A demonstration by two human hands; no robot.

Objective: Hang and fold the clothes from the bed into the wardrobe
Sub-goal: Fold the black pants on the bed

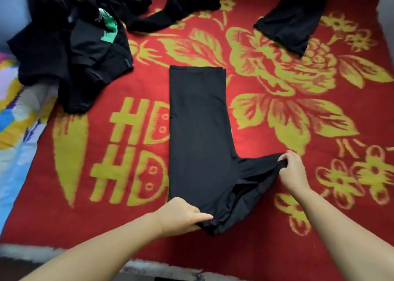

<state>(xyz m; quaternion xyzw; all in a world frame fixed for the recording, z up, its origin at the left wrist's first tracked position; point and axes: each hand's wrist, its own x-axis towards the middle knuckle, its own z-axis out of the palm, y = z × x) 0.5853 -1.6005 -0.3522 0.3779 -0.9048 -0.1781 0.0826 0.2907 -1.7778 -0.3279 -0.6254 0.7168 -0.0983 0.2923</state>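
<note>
Our left hand (pixel 179 215) pinches the near end of the black trousers (pixel 198 135), thumb under and forefinger stretched along the top of the cloth at the waist corner. Our right hand (pixel 293 169) curls its fingers round a bunched fold of the same trousers, at the part that sticks out toward the blanket's right edge. The trousers lie flat on the red blanket (pixel 277 227), legs folded together and running straight away from us, from near the front edge to about the middle. A heap of dark clothes (pixel 70 52) with a patch of green sits at the far left corner, partly over the blanket's left edge. More black clothes (pixel 177 5) lie along the far edge, and a folded black piece (pixel 292 26) lies toward the far right corner.
</note>
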